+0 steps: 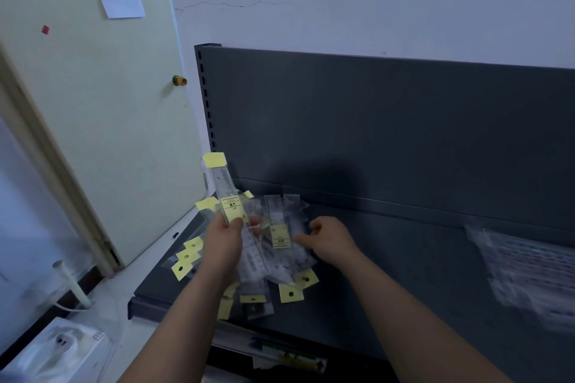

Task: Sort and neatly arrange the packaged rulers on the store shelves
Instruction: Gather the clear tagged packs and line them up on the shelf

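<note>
A heap of clear packaged rulers (pixel 273 261) with yellow header tags lies on the dark grey shelf (pixel 389 283) at its left end. My left hand (pixel 224 242) grips one packaged ruler (pixel 224 188) and holds it upright above the heap, its yellow tag on top. My right hand (pixel 329 238) hovers at the heap's right edge with fingers loosely curled and nothing visibly held between them. A second group of clear packages (pixel 525 270) lies blurred at the shelf's right side.
The shelf's dark back panel (pixel 373 121) rises behind the heap. A pale door (pixel 93 102) with a brass knob stands to the left. A white box (pixel 59 348) and a white pipe (pixel 73 284) sit on the floor at lower left.
</note>
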### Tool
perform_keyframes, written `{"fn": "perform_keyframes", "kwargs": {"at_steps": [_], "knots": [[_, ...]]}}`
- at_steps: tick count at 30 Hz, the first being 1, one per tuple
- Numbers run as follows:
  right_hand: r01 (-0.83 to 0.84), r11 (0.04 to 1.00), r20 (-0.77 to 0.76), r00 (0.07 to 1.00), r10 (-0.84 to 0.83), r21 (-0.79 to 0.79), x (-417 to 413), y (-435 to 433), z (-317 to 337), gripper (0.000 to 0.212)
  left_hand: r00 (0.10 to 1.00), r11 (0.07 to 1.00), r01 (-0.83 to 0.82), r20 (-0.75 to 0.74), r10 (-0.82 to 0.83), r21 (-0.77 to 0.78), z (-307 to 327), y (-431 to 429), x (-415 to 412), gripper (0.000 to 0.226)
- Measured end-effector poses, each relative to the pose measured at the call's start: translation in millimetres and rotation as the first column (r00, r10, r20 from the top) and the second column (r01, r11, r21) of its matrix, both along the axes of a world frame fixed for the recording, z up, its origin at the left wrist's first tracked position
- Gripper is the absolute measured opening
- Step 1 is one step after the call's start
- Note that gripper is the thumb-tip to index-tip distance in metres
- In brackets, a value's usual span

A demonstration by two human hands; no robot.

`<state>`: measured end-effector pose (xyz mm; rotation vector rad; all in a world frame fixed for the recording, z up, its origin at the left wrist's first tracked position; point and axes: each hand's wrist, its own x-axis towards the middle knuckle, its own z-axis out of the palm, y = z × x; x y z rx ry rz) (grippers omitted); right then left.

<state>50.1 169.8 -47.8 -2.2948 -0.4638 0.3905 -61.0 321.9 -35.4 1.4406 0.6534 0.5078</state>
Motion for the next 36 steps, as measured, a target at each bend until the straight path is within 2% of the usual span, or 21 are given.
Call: {"fn": "perform_keyframes", "kwargs": {"at_steps": [3, 7, 8, 10, 13, 16, 19, 24, 26, 29, 30, 33, 36], "knots": [[-0.023, 0.981, 0.013, 1.0, 0.026, -0.19, -6, 14, -2, 0.037, 1.0, 1.0, -0.011, 0.001, 0.011, -0.007, -1, 3, -6, 0.026], [0.025, 0.983, -0.072, 0.997, -0.039, -0.179, -2, 25, -3, 0.045, 0.999, 1.0, -0.005, -0.032, 0.005, -0.017, -5, 4, -10, 0.025], [0.029, 0.987, -0.097, 0.994, -0.045, -0.158, 1, 25, -5, 0.044, 0.999, 1.0, -0.001, -0.035, 0.0, -0.028, -6, 5, -10, 0.025], [0.056, 0.997, -0.129, 0.99, -0.063, -0.06, 7, 21, -11, 0.03, 0.999, 0.998, 0.009, -0.031, -0.011, -0.056, -7, 5, -10, 0.025], [0.147, 0.973, -0.178, 0.977, -0.115, 0.178, 12, 10, -16, 0.006, 1.0, 0.994, 0.029, -0.007, -0.03, -0.108, -6, 3, -10, 0.024], [0.174, 0.898, -0.321, 0.946, -0.04, 0.403, 7, 0, -6, 0.008, 0.997, 0.98, 0.064, 0.045, -0.057, -0.188, -5, -4, -7, 0.022], [0.109, 0.877, -0.378, 0.922, 0.087, 0.469, -2, -4, 4, 0.01, 0.994, 0.975, 0.105, 0.054, -0.096, -0.195, -9, -16, 2, 0.017], [-0.047, 0.881, -0.35, 0.906, 0.236, 0.472, -15, -2, 11, 0.008, 0.984, 0.984, 0.175, 0.025, -0.175, 0.017, -12, -31, 8, 0.013], [-0.054, 0.897, -0.306, 0.93, 0.206, 0.44, -15, 1, 9, 0.009, 0.991, 0.99, 0.127, 0.029, -0.129, 0.053, -12, -29, 7, 0.015], [-0.003, 0.954, -0.178, 0.982, 0.059, 0.3, -11, 6, 0, 0.006, 0.997, 0.998, 0.049, 0.068, -0.046, -0.031, -13, -20, 2, 0.015], [0.005, 0.972, -0.131, 0.991, 0.026, 0.234, -9, 9, -4, 0.01, 0.998, 0.999, 0.014, 0.064, -0.011, -0.045, -15, -15, 0, 0.014], [-0.027, 0.999, -0.048, 0.998, 0.028, 0.018, -11, 22, -10, 0.041, 0.999, 0.998, -0.026, 0.029, 0.028, -0.052, -17, -4, -7, 0.011], [-0.009, 0.982, 0.02, 1.0, 0.013, -0.188, -17, 34, -10, 0.044, 0.999, 0.997, -0.033, 0.038, 0.036, -0.074, -16, 0, -15, 0.016]]}}
